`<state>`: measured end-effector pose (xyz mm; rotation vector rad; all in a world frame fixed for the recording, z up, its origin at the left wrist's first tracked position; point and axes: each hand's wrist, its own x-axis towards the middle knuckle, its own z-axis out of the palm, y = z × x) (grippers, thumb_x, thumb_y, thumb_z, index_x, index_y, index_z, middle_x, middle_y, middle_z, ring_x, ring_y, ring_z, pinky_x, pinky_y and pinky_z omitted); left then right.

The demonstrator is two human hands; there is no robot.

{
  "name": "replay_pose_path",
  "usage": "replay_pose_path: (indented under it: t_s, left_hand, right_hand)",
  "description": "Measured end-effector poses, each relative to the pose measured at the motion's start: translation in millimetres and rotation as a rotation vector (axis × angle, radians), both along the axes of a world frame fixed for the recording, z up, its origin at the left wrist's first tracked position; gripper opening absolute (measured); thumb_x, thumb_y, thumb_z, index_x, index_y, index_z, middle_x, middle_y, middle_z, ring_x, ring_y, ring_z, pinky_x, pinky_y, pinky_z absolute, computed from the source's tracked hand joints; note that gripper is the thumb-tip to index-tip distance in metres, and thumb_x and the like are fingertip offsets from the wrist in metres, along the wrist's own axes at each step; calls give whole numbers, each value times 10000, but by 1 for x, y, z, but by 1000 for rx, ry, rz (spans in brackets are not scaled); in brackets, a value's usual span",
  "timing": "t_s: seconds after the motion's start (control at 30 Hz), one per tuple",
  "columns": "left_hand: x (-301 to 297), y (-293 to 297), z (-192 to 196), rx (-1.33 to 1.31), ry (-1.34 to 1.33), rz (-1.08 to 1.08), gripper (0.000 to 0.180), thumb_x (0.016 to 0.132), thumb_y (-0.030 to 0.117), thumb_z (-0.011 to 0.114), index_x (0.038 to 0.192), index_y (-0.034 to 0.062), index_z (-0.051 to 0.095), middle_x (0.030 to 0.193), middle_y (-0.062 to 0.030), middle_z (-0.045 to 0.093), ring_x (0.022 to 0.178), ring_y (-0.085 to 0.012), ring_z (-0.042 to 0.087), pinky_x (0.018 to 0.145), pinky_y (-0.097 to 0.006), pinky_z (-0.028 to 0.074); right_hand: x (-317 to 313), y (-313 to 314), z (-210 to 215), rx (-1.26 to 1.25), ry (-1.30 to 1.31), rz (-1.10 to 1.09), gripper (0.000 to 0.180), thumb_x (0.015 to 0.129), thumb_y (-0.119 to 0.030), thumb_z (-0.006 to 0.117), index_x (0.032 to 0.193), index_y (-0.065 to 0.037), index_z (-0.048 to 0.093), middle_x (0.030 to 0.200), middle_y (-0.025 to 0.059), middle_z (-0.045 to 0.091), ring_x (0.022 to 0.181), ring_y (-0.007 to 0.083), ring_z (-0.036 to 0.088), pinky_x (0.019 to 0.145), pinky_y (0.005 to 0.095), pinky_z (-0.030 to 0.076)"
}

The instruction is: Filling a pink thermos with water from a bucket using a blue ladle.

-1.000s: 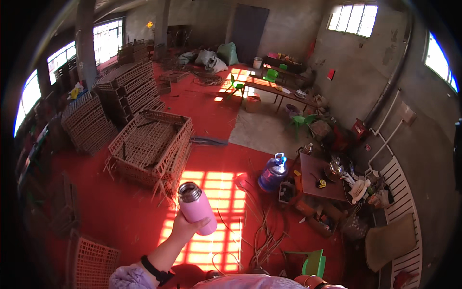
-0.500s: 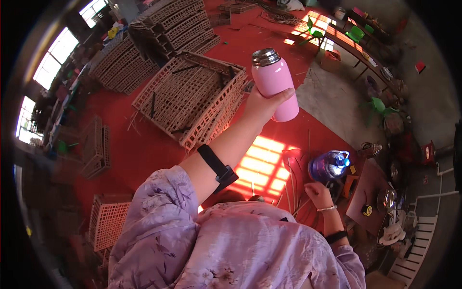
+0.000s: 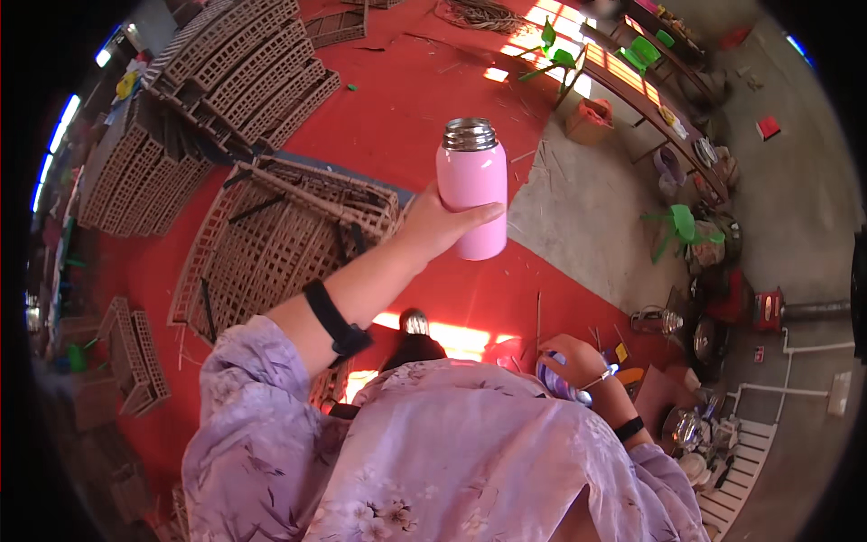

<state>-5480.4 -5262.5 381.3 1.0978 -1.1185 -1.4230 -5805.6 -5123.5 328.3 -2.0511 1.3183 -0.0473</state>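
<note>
Sitting in the left hand [image 3: 439, 226] is a pink bottle [image 3: 472, 181].

L hand [image 3: 440, 225] — most fingers hidden behind pink btl [image 3: 472, 181]

Toward one o'clock, the bottle [image 3: 472, 185] has a smooth, glossy pink body and a shiny metal neck. The shirt [image 3: 442, 452] at six is creased, matt cloth; the armband [image 3: 327, 319] at eight looks dull black. Between four and five, the jug [image 3: 562, 384] looks like glossy plastic. At four, the pot [image 3: 682, 429] is polished metal. Between ten and eleven, the crates [image 3: 262, 90] are rough, matt lattice. Between one and two, the chair [image 3: 641, 52] is smooth plastic, the bench [image 3: 643, 110] apparently wood. The floor [image 3: 406, 99] at twelve looks matt.
</note>
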Motion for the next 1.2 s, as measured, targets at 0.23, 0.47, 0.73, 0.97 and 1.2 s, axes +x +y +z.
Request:
replay_pose_path:
  t_s: [0.23,0.47,0.73,0.97,1.2]
  left_hand:
    - [101,-168,25,-43,-187,-67,562,726,218,825,1189,38,562,1086,-72,653,999,-163,628,885,-335,504]
    - [122,-316,-45,182,-181,425,514,801,89,752,1247,20,507,1132,-66,611,1025,-140,592,892,-302,491]
    - [81,-479,-48,323,-342,492,601,748,90,802,1255,16,487,1131,-88,621,1041,-172,604,900,-328,500]
    - [104,-713,-74,98,-419,419,689,677,217,864,1241,31,515,1103,-89,642,1012,-184,627,881,-343,513]
    - [121,-1028,-82,18,-224,399,709,659,305,875,1174,-14,506,1104,-128,638,1018,-201,636,866,-345,523]
  right_hand:
    - [-72,-141,-31,59,17,-318,213,850,-225,632,976,-60,682,916,144,658,860,321,648,766,373,518]
    - [-166,-277,-197,563,294,-177,345,850,-397,611,1019,-112,708,989,138,694,935,322,652,828,410,506]
    - [-186,-619,-196,432,291,-536,370,827,-449,619,966,-117,705,958,146,695,940,332,655,812,422,513]
    - [-47,-934,-106,186,-98,-254,254,874,-255,641,1000,-41,695,916,148,685,852,263,663,776,342,508]
    - [120,-1186,60,138,-315,283,172,878,-152,638,927,6,684,896,132,667,855,256,643,771,324,508]
